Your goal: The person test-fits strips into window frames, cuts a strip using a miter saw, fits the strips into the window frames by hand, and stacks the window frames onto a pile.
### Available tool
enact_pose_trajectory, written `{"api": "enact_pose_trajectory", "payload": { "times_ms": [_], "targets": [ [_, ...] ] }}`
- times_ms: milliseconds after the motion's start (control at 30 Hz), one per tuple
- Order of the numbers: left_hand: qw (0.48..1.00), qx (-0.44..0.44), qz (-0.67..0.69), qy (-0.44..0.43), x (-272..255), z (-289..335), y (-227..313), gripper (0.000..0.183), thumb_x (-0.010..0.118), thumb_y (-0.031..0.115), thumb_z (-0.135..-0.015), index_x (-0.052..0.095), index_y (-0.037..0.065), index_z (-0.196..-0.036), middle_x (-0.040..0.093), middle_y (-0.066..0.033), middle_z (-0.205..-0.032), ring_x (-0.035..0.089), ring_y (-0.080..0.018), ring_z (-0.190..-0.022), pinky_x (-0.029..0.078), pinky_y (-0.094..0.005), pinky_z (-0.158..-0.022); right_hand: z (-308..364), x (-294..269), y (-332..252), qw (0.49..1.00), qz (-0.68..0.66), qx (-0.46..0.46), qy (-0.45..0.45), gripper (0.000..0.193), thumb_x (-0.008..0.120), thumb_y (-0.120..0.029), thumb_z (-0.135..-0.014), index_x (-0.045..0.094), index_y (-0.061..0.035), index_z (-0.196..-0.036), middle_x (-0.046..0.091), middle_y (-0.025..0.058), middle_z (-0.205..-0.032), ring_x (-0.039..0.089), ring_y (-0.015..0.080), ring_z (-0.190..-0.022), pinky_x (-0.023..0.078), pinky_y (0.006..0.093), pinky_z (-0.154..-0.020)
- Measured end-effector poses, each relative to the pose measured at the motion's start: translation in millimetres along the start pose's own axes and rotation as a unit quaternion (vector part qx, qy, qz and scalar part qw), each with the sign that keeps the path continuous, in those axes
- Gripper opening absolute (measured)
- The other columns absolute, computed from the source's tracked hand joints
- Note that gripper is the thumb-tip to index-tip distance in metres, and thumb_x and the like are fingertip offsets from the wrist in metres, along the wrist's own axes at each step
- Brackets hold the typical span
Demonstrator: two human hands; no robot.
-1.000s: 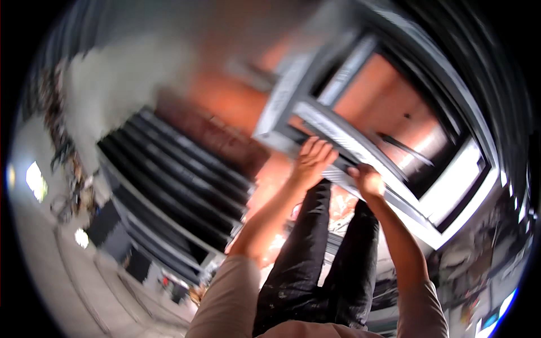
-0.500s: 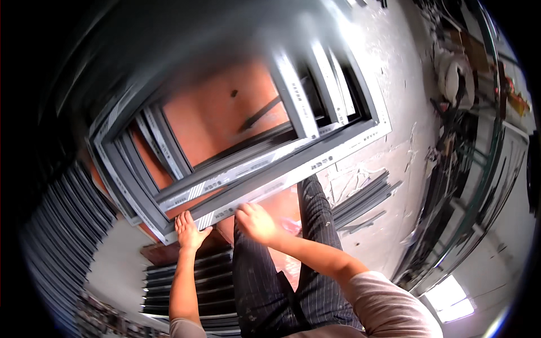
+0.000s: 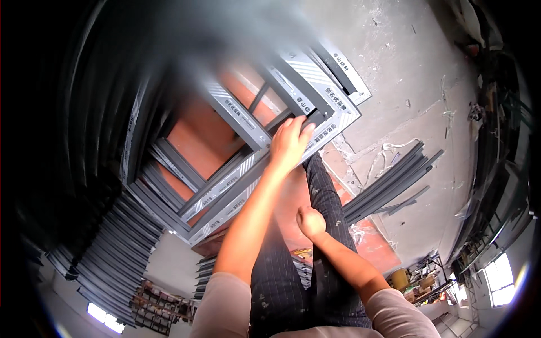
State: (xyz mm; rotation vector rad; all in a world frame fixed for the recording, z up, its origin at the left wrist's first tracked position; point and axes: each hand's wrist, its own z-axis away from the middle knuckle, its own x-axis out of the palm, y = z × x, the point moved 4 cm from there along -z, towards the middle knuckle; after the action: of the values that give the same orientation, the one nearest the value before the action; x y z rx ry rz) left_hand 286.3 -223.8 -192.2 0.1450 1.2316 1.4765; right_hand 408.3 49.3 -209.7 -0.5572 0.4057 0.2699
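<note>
A large grey aluminium window frame (image 3: 236, 207) with white printed protective film lies in front of me, with inner bars dividing it. My left hand (image 3: 289, 141) is at its near rail, close to the right corner. Its fingers curl over the rail beside a short dark piece (image 3: 318, 116) at the inner corner. My right hand (image 3: 310, 223) is closed in a fist above my right thigh, apart from the frame. Whatever it holds, if anything, is hidden. An orange-red surface (image 3: 194, 143) shows through the frame's openings. The frame's far side is blurred and dark.
Long grey profiles (image 3: 389, 183) lie in a bundle on the pale floor (image 3: 394, 73) to the right. Many dark profiles (image 3: 115, 248) are stacked at the left. More dark stock (image 3: 496, 118) lines the right side. Shelves with assorted items (image 3: 160, 307) stand at lower left.
My left hand has moved right along the near rail, from the left corner to near the right corner. My right hand has left the rail and drawn back toward my thigh. The view has turned.
</note>
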Motion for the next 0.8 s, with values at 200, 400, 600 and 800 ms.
{"api": "enact_pose_trajectory", "payload": {
  "times_ms": [200,400,600,800],
  "targets": [
    [0.991,-0.017,-0.121,-0.05,18,-28,11,0.041,0.043,0.036,-0.098,0.056,0.0,-0.085,0.062,-0.0228,-0.087,0.06,-0.0406,-0.086,0.046,-0.0506,-0.076,-14,-13,3,0.996,-0.085,0.03,-0.005,0.016,0.056,-0.018,-0.086,0.061,-0.0031,-0.084,0.064,0.0202,-0.08,0.063,0.0372,-0.078,0.05,0.0464,-0.072],
    [0.997,0.064,-0.043,-0.001,39,-34,2,0.043,0.042,0.033,-0.099,0.059,-0.001,-0.08,0.06,-0.0244,-0.078,0.061,-0.0411,-0.075,0.045,-0.048,-0.067,-9,-11,6,0.992,-0.05,0.106,-0.044,0.024,0.054,-0.025,-0.086,0.064,-0.0039,-0.085,0.065,0.0178,-0.076,0.064,0.0377,-0.075,0.051,0.0473,-0.07],
    [0.993,-0.04,-0.012,-0.112,28,-40,-22,0.057,0.034,0.044,-0.102,0.06,-0.006,-0.094,0.062,-0.018,-0.085,0.058,-0.0247,-0.082,0.045,-0.0373,-0.079,-17,-9,-16,0.987,-0.114,0.105,-0.042,0.022,0.05,-0.023,-0.085,0.061,-0.0036,-0.089,0.066,0.0193,-0.089,0.065,0.037,-0.085,0.052,0.0485,-0.076],
    [0.988,0.007,-0.051,-0.147,9,-3,-21,0.053,0.052,0.05,-0.093,0.058,-0.001,-0.105,0.06,-0.0224,-0.102,0.057,-0.0413,-0.098,0.044,-0.0439,-0.084,-15,13,-12,0.983,-0.128,0.115,-0.059,0.022,0.05,-0.022,-0.085,0.061,-0.0037,-0.09,0.066,0.0194,-0.09,0.065,0.0366,-0.088,0.052,0.0478,-0.078]
  ]
}}
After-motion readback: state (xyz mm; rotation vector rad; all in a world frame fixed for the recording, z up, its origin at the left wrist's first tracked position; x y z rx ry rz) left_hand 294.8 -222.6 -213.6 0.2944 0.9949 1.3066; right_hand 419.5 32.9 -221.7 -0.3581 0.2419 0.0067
